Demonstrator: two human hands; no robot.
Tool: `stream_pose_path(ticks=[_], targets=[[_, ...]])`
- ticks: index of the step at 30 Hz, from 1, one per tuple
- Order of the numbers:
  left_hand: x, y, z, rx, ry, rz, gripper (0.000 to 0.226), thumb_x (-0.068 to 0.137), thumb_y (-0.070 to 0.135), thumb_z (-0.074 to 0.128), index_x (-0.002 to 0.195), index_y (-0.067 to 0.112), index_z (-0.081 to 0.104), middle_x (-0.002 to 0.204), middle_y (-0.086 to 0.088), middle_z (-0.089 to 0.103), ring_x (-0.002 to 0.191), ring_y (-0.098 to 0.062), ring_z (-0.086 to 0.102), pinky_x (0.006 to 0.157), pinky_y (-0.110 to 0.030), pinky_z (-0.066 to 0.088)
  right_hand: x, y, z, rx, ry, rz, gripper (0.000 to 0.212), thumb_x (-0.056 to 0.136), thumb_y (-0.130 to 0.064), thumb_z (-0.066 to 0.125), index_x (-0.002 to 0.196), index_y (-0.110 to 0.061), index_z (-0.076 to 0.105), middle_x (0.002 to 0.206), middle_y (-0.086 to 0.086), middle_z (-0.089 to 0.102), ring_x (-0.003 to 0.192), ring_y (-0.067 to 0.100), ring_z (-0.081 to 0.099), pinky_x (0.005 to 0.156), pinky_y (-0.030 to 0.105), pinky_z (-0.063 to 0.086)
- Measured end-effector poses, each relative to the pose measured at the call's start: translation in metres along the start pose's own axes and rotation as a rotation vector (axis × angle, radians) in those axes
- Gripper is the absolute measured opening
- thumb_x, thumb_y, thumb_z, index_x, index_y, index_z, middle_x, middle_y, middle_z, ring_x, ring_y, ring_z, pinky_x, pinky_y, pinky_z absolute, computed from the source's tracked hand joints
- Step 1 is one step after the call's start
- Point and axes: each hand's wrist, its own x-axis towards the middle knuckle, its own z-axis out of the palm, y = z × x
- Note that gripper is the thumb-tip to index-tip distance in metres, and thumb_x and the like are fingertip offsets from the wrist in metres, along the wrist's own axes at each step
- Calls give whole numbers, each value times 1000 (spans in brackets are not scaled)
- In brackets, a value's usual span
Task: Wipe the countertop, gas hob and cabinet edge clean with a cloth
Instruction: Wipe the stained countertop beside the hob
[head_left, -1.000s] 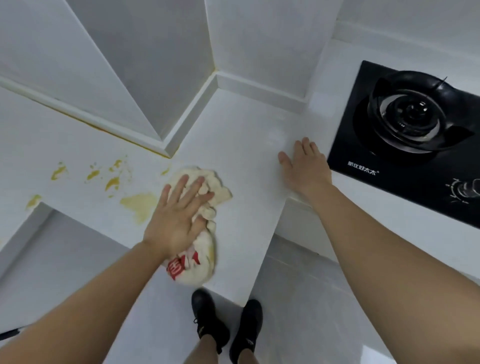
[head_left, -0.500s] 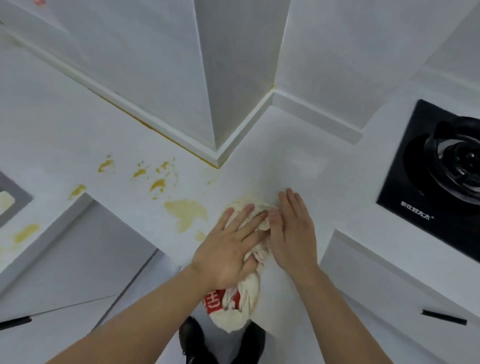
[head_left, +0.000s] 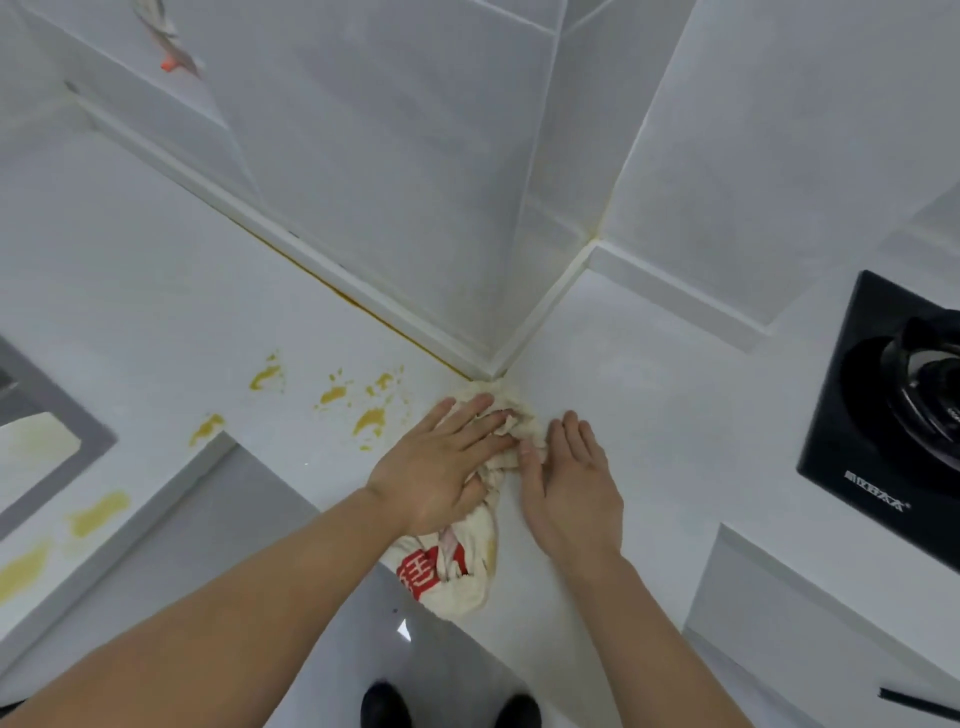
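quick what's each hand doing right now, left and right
Left hand: open, fingers straight, pressing the cloth onto the countertop.
Right hand: open, flat, touching the cloth's edge.

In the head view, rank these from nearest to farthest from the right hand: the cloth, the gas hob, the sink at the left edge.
From the right hand:
1. Cloth: touching it, just to its left, under the left hand.
2. Gas hob: off to the right, on the countertop.
3. Sink: far left edge of the view.

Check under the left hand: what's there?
The left hand lies flat, fingers straight, on a crumpled cream cloth with red print, on the white countertop. Whether yellow stain remains beneath the cloth cannot be seen.
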Motion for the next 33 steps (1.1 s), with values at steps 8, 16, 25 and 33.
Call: stream_pose_path(ticks=[8, 16, 25, 33], targets=[[-32, -52, -1, 14, 19, -4, 64, 97, 38, 41, 159, 22, 36, 170, -1, 21, 159, -25, 6, 126, -50, 8, 3, -10, -7, -69, -30, 34, 77, 104, -64, 16, 164, -17, 20, 173, -3, 10, 159, 13, 3, 128, 36, 18], [-75, -95, -20, -81, 68, -504, 62, 101, 52, 25, 157, 28, 37, 170, 0, 21, 159, -19, -2, 128, -47, 0, 1, -13, -6, -98, -47, 44, 84, 102, -69, 19, 165, -14, 15, 174, -2, 5, 159, 13, -4, 130, 34, 8], [-54, -88, -32, 41, -73, -500, 71, 98, 54, 9, 164, 27, 16, 173, -1, 3, 158, -27, -12, 127, -55, 1, 12, -64, -12, -391, -81, 194, 93, 99, -70, 20, 156, 3, 31, 165, 16, 29, 153, 28, 26, 120, 38, 32], [-107, -146, -48, -68, -1, -831, 73, 98, 64, 11, 164, 32, 11, 173, 6, -1, 158, -23, -13, 126, -53, -4, -18, -203, 36, -88, -59, -373, 66, 99, -45, 31, 157, -16, 42, 162, 0, 41, 152, 15, 32, 118, 30, 32]])
